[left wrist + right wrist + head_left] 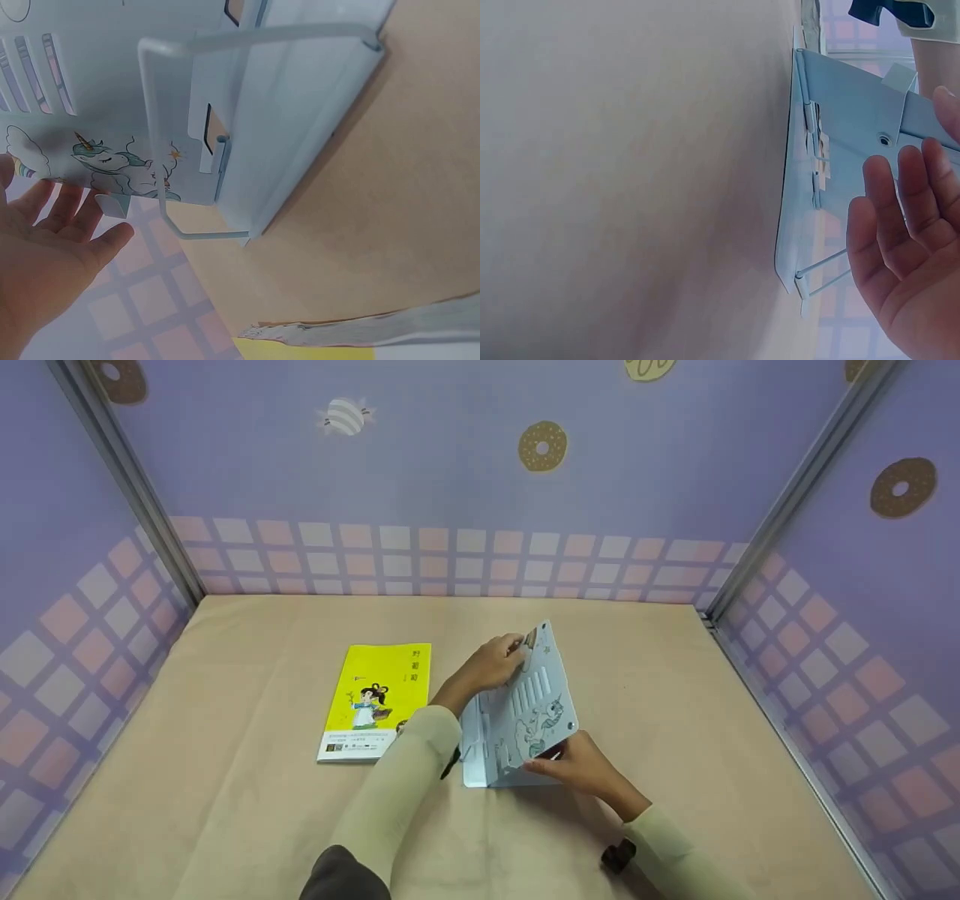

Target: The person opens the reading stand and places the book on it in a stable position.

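Observation:
A pale blue book stand (536,697) with a unicorn print and slots has its panel tilted up from a base (474,746) on the table. My left hand (491,664) holds the panel's far edge, its fingers bent at the edge. At the near lower corner, my right hand (581,765) grips the panel with the thumb on the printed face and the other fingers behind. In the left wrist view, a wire loop (152,112) stands out from the base, and the left hand (45,247) is at the unicorn edge. The right wrist view shows the right hand (915,247) behind the panel (855,97).
Left of the stand lies a yellow book (379,682) with a cartoon figure on its cover, partly behind the left forearm. A beige cloth (247,697) covers the table. Purple walls (450,472) with a checked band enclose the back and sides.

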`<state>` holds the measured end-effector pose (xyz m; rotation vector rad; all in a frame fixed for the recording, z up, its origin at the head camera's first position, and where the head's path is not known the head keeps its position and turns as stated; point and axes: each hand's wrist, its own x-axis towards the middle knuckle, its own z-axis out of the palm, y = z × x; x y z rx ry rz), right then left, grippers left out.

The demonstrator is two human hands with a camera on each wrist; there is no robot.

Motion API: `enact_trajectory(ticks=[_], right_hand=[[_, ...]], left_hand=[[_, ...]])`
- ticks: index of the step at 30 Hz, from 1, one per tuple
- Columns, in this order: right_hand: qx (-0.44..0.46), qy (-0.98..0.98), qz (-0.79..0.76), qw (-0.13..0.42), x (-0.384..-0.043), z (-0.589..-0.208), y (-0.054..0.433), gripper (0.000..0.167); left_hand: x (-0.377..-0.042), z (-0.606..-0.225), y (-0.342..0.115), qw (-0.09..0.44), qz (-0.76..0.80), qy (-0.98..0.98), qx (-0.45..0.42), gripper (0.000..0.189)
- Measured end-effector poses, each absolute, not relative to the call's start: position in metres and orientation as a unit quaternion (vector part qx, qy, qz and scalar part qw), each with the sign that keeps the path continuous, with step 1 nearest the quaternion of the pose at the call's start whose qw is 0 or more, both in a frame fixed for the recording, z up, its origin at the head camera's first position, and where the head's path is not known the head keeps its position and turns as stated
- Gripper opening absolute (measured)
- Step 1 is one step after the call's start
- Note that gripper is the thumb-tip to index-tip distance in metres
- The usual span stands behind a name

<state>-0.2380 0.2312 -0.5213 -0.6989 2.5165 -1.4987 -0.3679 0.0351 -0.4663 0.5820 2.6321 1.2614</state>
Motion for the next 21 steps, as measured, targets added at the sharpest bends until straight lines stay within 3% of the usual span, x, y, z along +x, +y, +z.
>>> enact_trajectory(ticks=[16,21], right_hand=[[-0.239,0.832,-0.496,0.068,-0.2363,-0.5177,0.2295,0.081],[-0.214,0.852,-0.474,0.060,-0.2374,-0.5147,0.2354,0.065]], left_hand=[[-0.3697,-0.4661,0.0340,0.087,0.409,0.889,0.189,0.054],[-0.3721,-0.4673,0.0284,0.077,0.411,0.893,0.166,0.055]])
